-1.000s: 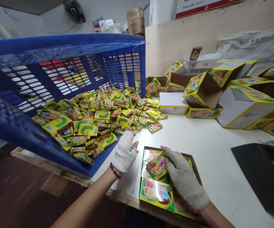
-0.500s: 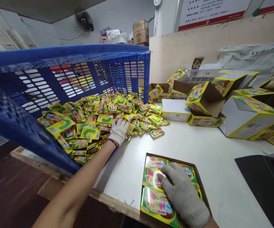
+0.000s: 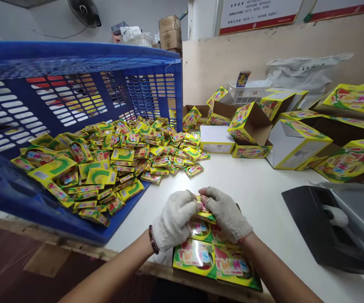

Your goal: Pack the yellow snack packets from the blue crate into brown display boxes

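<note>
Packet [image 3: 206, 215] | pinched between your left hand [image 3: 176, 219] and right hand [image 3: 226, 213], neither nearer | over far end of laid packets [image 3: 194, 257] | long axis unclear

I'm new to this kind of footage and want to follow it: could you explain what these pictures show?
There's no machine here, just a person's own left hand and right hand, in pale gloves that leave the fingertips bare. The camera is worn on the head, looking forward and down. On the white table are a blue basket with a heap of small packs spilling out, open cartons and a black object. Near the person lie flat TWINS packs. Both hands meet at one tilted pack above these; I can't tell which hand bears it.
</note>
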Tool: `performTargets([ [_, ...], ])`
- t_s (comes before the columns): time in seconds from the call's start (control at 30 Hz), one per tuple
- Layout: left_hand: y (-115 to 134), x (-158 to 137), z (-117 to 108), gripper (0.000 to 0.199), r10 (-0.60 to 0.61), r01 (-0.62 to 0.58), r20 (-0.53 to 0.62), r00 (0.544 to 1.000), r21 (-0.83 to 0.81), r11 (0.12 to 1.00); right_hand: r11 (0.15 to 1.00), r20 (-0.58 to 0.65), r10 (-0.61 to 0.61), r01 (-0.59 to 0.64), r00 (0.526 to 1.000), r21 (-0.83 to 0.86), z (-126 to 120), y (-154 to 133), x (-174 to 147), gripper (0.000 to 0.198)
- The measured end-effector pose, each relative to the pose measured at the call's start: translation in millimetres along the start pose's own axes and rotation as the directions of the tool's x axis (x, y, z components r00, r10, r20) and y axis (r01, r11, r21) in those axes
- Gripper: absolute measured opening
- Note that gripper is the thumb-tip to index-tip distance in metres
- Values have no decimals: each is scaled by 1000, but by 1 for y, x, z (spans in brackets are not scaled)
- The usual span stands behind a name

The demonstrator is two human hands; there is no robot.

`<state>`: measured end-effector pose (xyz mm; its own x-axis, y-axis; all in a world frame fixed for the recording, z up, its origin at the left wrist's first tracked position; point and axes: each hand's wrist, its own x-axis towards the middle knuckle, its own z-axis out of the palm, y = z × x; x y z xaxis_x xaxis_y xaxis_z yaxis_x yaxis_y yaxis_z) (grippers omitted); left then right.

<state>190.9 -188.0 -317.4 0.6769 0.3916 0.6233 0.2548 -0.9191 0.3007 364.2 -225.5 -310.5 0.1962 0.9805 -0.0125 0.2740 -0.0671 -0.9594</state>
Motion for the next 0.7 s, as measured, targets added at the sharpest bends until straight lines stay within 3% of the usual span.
performTargets([
  [0.07,-4,-6,3,40,-196,183,-60,979,-177,967,986,-60,-95,86,994,-145,4,6,5,23],
  [0.1,-8,-9,5,46,-313,290,-68,947,-232,928,968,-77,-156,137,985,-210,8,10,7,23],
  [0.23,-16,-14,19,49,-660,634,60,749,-352,688,839,-5,-344,305,939,-451,24,20,8,23],
  [0.33,-11,-20,35,40,-751,710,100,653,-427,560,749,21,-380,321,925,-580,33,24,3,26],
  [0.43,-4,-30,46,35,-800,677,2,599,-534,506,679,67,-377,325,924,-659,37,25,-4,34],
  [0.5,-4,-33,48,36,-801,639,-54,596,-572,514,636,144,-342,342,929,-692,39,23,-9,42],
  [0.53,-7,-32,48,36,-786,648,-64,615,-526,551,614,198,-317,360,928,-703,39,21,-10,47],
  [0.63,-34,-17,38,35,-731,719,-32,681,-161,676,551,329,-233,403,915,-731,41,13,-12,64],
  [0.7,-66,0,25,33,-725,725,-28,688,41,687,525,350,-185,393,918,-755,42,8,-13,67],
])
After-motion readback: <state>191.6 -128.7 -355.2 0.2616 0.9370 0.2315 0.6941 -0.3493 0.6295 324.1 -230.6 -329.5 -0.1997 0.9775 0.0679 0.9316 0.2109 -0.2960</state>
